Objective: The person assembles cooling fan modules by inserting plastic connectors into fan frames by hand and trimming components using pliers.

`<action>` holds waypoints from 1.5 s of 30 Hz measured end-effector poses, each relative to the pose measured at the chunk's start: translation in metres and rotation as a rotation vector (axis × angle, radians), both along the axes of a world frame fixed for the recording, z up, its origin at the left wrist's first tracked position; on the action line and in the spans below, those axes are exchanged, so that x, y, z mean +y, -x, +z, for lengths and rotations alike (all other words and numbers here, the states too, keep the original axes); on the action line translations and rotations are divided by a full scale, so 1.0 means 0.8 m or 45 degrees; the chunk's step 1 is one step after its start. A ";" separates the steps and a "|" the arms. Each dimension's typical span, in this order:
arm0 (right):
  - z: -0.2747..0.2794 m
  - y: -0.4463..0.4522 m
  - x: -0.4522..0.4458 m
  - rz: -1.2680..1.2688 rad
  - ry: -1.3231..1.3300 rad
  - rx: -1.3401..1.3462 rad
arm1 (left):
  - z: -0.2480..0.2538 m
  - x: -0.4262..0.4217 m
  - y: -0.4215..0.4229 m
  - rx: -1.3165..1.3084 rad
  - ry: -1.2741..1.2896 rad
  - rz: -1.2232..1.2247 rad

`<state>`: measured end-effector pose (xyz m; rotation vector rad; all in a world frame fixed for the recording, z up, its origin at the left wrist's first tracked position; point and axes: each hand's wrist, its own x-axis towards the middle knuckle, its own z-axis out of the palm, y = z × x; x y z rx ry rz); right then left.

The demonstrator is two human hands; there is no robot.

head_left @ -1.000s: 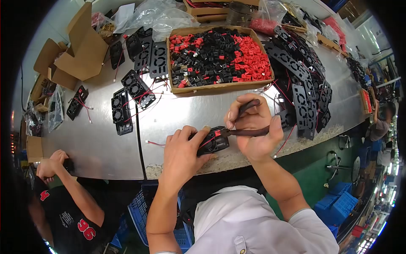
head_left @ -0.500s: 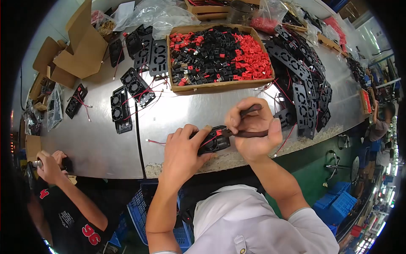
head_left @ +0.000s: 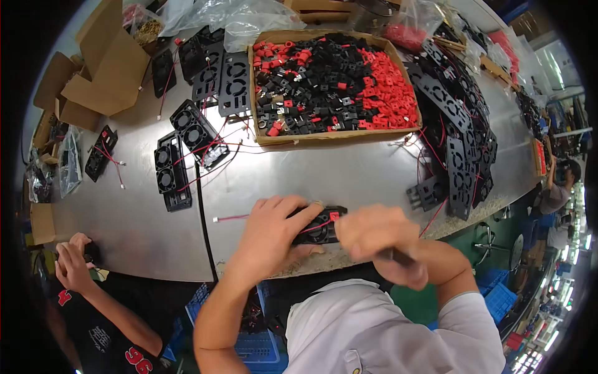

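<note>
My left hand [head_left: 268, 234] presses a black fan housing [head_left: 319, 232] against the bench near its front edge, thumb and fingers closed around its left side. A small red part [head_left: 334, 216] sits at the housing's upper right, and a red wire crosses the fan. Another red wire with a white plug [head_left: 217, 219] sticks out left of my hand. My right hand [head_left: 380, 234], slightly blurred, is wrapped around dark-handled pliers [head_left: 403, 257] just right of the housing. The pliers' jaws are hidden behind the fingers.
A cardboard tray [head_left: 339, 134] of red and black small parts stands behind my hands. More fan housings [head_left: 458, 137] pile up on the right, others [head_left: 171, 171] lie left. An open carton [head_left: 109, 81] is at the far left. A co-worker's hands [head_left: 75, 262] work at the lower left.
My right hand has turned over and come down toward me with the pliers, their handles now mostly covered. My left hand still holds the fan housing. The view has shifted slightly.
</note>
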<state>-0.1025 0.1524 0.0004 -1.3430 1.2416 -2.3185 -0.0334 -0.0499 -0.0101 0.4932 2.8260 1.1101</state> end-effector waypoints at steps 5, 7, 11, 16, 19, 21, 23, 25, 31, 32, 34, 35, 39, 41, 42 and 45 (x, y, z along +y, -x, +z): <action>0.021 0.027 -0.020 0.616 -0.225 0.362 | 0.000 -0.038 0.073 -0.051 0.012 -0.522; 0.026 0.033 -0.024 0.757 -0.270 0.457 | 0.003 -0.039 0.093 -0.110 0.058 -0.638; 0.028 0.041 -0.029 0.917 -0.325 0.430 | 0.017 -0.037 0.119 -0.113 0.174 -0.828; 0.040 0.043 -0.029 0.640 -0.357 0.401 | 0.009 -0.036 0.105 -0.086 0.135 -0.605; 0.059 0.019 -0.003 0.363 -0.425 0.293 | 0.018 -0.030 0.076 -0.203 0.147 -0.233; 0.057 -0.017 0.021 0.247 -0.589 0.081 | 0.018 -0.017 0.050 -0.154 0.068 0.029; 0.048 -0.049 0.022 0.203 -0.720 -0.328 | 0.021 0.003 0.029 -0.249 -0.050 0.263; 0.021 -0.077 0.007 0.093 -0.668 -0.707 | 0.011 0.021 0.016 -0.277 -0.234 0.318; -0.003 -0.064 0.049 -0.142 -0.337 -0.961 | 0.007 0.031 -0.007 -0.022 0.007 0.356; 0.001 -0.048 0.060 -0.165 -0.153 -1.082 | 0.004 0.033 -0.007 -0.004 0.025 0.383; 0.018 -0.015 0.075 -0.299 0.096 -1.338 | 0.007 0.039 -0.011 -0.023 0.030 0.392; 0.029 -0.001 0.081 -0.358 0.098 -1.287 | 0.011 0.041 -0.012 -0.071 0.036 0.386; 0.046 0.037 0.084 -0.385 0.039 -1.017 | 0.001 0.055 -0.011 0.031 0.035 0.435; 0.051 0.034 0.065 -0.373 -0.034 -0.887 | 0.003 0.054 -0.012 0.052 0.037 0.422; 0.048 0.033 0.055 -0.363 -0.041 -0.829 | 0.003 0.054 -0.013 0.063 0.049 0.433; 0.038 0.033 0.031 -0.336 -0.065 -0.697 | 0.005 0.057 -0.013 0.154 0.131 0.410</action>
